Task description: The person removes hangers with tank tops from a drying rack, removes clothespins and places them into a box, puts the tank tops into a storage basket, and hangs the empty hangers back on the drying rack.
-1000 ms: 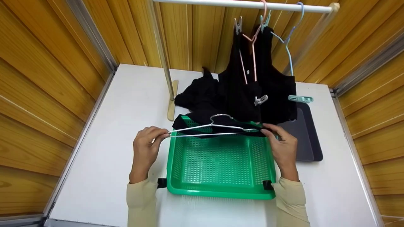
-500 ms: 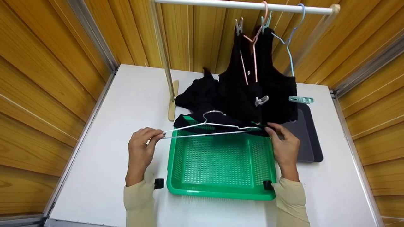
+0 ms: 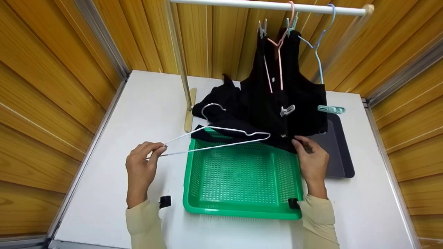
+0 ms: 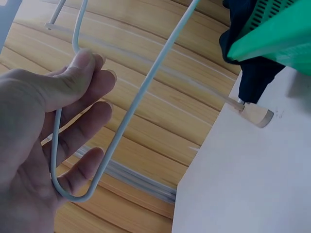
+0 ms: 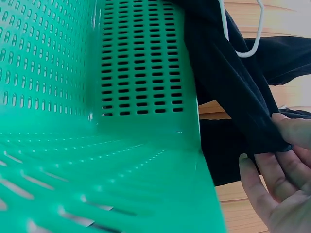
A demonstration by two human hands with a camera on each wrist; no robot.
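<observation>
My left hand (image 3: 143, 169) pinches one end of a thin white wire hanger (image 3: 211, 147) between thumb and fingers, left of the green basket. In the left wrist view the bent end of the hanger (image 4: 134, 109) loops past the palm. The hanger's hook and free end overlap black cloth (image 3: 233, 124) that lies across the basket's far rim. At the far right corner, my right hand (image 3: 314, 166) pinches an edge of that black cloth (image 5: 238, 104). The right wrist view shows thumb and fingers gripping its hem, with the hanger's free end beyond it.
A green perforated basket (image 3: 242, 214) stands between the forearms. Behind it, a white rail (image 3: 235, 4) carries a pink hanger (image 3: 279, 58), a blue hanger (image 3: 317, 58) and a black sleeveless garment (image 3: 306, 103) with several clothespins. A dark tray (image 3: 332, 152) lies at right.
My left hand has moved left, drawing the hanger with it, so its free end has come away from the right hand. The right hand stays at the cloth's edge.
</observation>
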